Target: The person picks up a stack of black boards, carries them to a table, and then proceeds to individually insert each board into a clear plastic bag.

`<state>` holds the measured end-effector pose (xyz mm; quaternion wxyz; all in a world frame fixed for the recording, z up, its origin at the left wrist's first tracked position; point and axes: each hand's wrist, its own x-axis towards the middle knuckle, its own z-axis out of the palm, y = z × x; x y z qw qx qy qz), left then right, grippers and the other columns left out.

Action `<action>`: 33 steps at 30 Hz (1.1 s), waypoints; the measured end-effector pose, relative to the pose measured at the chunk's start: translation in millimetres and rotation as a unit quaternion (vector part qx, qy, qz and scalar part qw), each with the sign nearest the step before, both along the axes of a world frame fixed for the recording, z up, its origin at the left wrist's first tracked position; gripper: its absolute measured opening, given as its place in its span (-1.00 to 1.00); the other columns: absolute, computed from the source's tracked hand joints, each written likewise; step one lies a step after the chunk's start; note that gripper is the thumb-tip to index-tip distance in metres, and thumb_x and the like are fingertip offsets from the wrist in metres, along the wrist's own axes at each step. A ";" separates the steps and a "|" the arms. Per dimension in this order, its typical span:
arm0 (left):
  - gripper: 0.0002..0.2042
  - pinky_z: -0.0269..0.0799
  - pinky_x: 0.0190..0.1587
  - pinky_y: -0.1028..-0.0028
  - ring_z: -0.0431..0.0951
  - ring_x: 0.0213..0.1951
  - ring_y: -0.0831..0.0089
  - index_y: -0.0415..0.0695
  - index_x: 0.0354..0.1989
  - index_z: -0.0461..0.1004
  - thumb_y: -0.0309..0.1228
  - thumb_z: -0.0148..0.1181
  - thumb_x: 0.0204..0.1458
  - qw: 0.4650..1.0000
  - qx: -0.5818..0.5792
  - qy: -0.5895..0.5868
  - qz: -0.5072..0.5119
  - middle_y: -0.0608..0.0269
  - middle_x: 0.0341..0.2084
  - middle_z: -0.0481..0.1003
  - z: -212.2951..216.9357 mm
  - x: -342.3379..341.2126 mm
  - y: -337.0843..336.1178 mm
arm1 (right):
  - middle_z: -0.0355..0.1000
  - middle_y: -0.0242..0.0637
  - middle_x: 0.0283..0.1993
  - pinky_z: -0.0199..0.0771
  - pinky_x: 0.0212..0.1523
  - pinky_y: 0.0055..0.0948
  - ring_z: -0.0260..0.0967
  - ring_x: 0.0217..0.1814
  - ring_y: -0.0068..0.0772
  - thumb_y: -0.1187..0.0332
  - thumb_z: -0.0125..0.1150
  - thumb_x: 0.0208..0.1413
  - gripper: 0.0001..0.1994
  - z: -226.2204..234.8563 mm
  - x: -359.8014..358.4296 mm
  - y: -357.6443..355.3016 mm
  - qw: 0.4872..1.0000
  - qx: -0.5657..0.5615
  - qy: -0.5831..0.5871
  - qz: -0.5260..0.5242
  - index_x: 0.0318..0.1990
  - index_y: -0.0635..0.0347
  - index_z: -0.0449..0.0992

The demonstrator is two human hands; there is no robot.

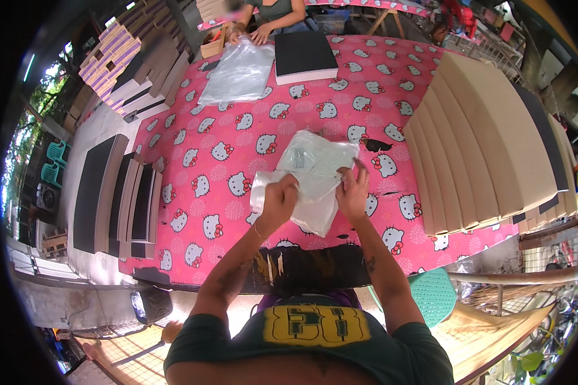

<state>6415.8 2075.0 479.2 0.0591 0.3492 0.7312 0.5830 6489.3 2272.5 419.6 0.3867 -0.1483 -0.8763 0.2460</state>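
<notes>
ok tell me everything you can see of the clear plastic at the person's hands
The clear plastic looks thin, shiny and wrinkled, with overlapping layers; one bag or several, I cannot tell. It lies askew over the pink cover, near the table's front edge. The left hand grips it; the right hand touches its right side.

A broad table covered in glossy pink sheeting printed with white cat faces (202, 138) fills the middle, its near edge worn to black. Beyond it stands another pink-topped table (392, 9) with angled wooden legs. Pale grey floor (99, 138) runs along the left, where green plastic chairs (51, 173) stand near bright daylit foliage (51, 80). A perforated turquoise plastic stool (435, 296) sits at the near right.
</notes>
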 end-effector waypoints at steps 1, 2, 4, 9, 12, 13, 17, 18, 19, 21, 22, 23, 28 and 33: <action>-0.80 0.16 -0.65 0.40 0.31 -0.73 0.50 -0.21 -0.25 0.39 -0.33 0.01 0.08 0.994 -0.108 0.012 -0.011 0.30 -0.83 0.26 4.4 8.1 -0.3 | 0.30 -0.21 0.06 0.20 0.11 -0.05 0.23 0.09 -0.06 0.58 0.10 -0.11 -0.56 8.6 1.3 -1.4 0.999 0.009 0.030 -0.025 0.00 -0.01 0.40; -0.74 0.19 -0.65 0.37 0.35 -0.72 0.43 -0.20 -0.22 0.39 -0.25 0.04 0.08 0.977 -0.212 0.027 -0.031 0.25 -0.82 0.30 13.3 16.5 6.9 | 0.30 -0.17 0.04 0.22 0.09 -0.06 0.23 0.08 -0.03 0.59 0.09 -0.11 -0.56 -0.2 1.6 2.7 0.998 -0.057 0.011 -0.006 0.00 0.01 0.40; -0.59 0.29 -0.58 0.26 0.46 -0.64 0.22 -0.17 -0.10 0.37 -0.09 0.10 0.03 0.927 -0.364 0.063 -0.059 0.14 -0.77 0.39 12.4 33.6 16.8 | 0.30 -0.09 0.02 0.26 0.05 -0.08 0.24 0.04 0.03 0.63 0.07 -0.12 -0.55 -28.7 -8.7 12.8 0.983 -0.184 -0.013 0.027 0.00 0.06 0.39; -0.63 0.40 -0.32 0.07 0.55 -0.40 0.00 -0.15 -0.12 0.44 -0.18 0.13 -0.06 0.875 -0.440 0.188 -0.069 0.01 -0.61 0.49 -43.3 11.2 1.0 | 0.40 -0.07 -0.20 0.48 -0.19 -0.25 0.44 -0.19 -0.06 0.57 0.18 -0.05 -0.57 -19.3 -11.3 -12.1 0.972 -0.222 0.069 0.041 0.03 0.18 0.32; -0.80 0.40 -0.30 0.07 0.54 -0.35 -0.01 -0.19 -0.32 0.45 -0.36 0.11 -0.09 0.861 -0.349 0.371 -0.007 -0.01 -0.58 0.48 -10.8 34.0 28.4 | 0.32 0.00 -0.09 0.37 -0.07 -0.15 0.32 -0.05 0.00 0.48 0.19 -0.02 -0.58 -10.0 -15.7 -18.2 0.978 -0.191 0.075 -0.044 0.05 0.09 0.32; -0.85 0.39 -0.29 0.06 0.53 -0.36 -0.02 -0.19 -0.37 0.43 -0.40 0.11 -0.11 0.878 -0.340 0.335 -0.013 -0.02 -0.56 0.47 -12.2 35.2 30.6 | 0.30 0.02 -0.05 0.34 -0.05 -0.11 0.29 -0.04 0.04 0.46 0.19 -0.02 -0.57 -9.1 -24.0 -23.5 0.980 -0.160 0.091 -0.080 0.06 0.07 0.31; -0.94 0.33 -0.56 0.26 0.42 -0.68 0.23 -0.22 -0.53 0.33 -0.54 0.06 -0.08 0.960 -0.208 0.188 -0.021 0.13 -0.76 0.34 -30.6 12.9 16.5 | 0.35 0.00 -0.08 0.39 -0.12 -0.20 0.35 -0.10 -0.11 0.40 0.20 0.01 -0.57 -34.5 -38.9 4.0 0.925 -0.345 0.073 -0.142 0.07 0.01 0.32; -0.95 0.30 -0.59 0.34 0.40 -0.69 0.35 -0.21 -0.53 0.34 -0.55 0.05 -0.08 0.982 -0.169 0.073 -0.050 0.20 -0.78 0.33 -11.3 4.5 10.7 | 0.39 -0.02 -0.13 0.41 -0.17 -0.22 0.38 -0.18 -0.16 0.38 0.19 0.02 -0.59 -43.1 -34.7 18.9 0.875 -0.458 0.079 -0.140 0.07 0.00 0.33; -0.95 0.27 -0.61 0.43 0.39 -0.70 0.48 -0.20 -0.54 0.35 -0.57 0.05 -0.08 0.987 -0.135 -0.044 -0.071 0.27 -0.80 0.31 18.3 4.1 -0.4 | 0.43 -0.05 -0.18 0.43 -0.22 -0.25 0.40 -0.26 -0.20 0.36 0.18 0.03 -0.61 -48.3 -30.6 28.0 0.810 -0.566 0.085 -0.125 0.07 -0.01 0.34; -0.95 0.27 -0.60 0.49 0.38 -0.65 0.56 -0.20 -0.41 0.38 -0.57 0.06 -0.08 0.981 -0.116 0.016 -0.156 0.31 -0.74 0.35 38.1 22.4 -1.1 | 0.47 -0.14 -0.25 0.44 -0.34 -0.34 0.41 -0.38 -0.32 0.33 0.18 0.06 -0.63 -39.8 -34.1 36.1 0.749 -0.652 0.081 -0.090 0.06 -0.01 0.36; -0.90 0.27 -0.59 0.51 0.37 -0.63 0.60 -0.20 -0.35 0.39 -0.57 0.07 -0.08 0.973 -0.110 0.040 -0.198 0.32 -0.72 0.37 39.2 30.0 -2.1 | 0.48 -0.20 -0.27 0.43 -0.41 -0.40 0.39 -0.42 -0.39 0.32 0.18 0.07 -0.63 -32.4 -36.9 28.3 0.756 -0.646 0.067 -0.082 0.06 -0.01 0.36; -0.82 0.28 -0.57 0.52 0.39 -0.62 0.59 -0.21 -0.25 0.37 -0.57 0.08 -0.08 0.970 -0.159 0.014 -0.183 0.30 -0.68 0.40 32.9 27.2 -4.6 | 0.49 -0.26 -0.29 0.41 -0.47 -0.45 0.37 -0.46 -0.46 0.31 0.19 0.08 -0.63 -24.1 -38.2 14.2 0.762 -0.642 0.048 -0.068 0.06 0.00 0.37; -0.48 0.44 -0.38 0.27 0.52 -0.50 0.08 -0.28 0.08 0.17 -0.47 0.14 -0.12 0.968 -0.210 0.108 -0.089 0.03 -0.60 0.46 2.9 34.6 19.0 | 0.40 -0.14 -0.25 0.40 -0.21 -0.24 0.39 -0.26 -0.23 0.15 0.20 0.05 -0.64 3.7 -45.3 -35.5 0.883 -0.445 0.124 -0.083 0.01 -0.04 0.44; -0.67 0.40 -0.32 0.10 0.51 -0.34 -0.14 -0.20 -0.09 0.34 -0.51 0.01 -0.11 0.914 -0.334 0.127 -0.195 -0.11 -0.45 0.49 17.8 51.1 -4.5 | 0.37 -0.23 -0.26 0.35 -0.34 -0.34 0.32 -0.33 -0.36 0.20 0.28 0.02 -0.59 -38.8 -52.9 -11.3 0.815 -0.566 0.078 -0.092 0.02 -0.01 0.33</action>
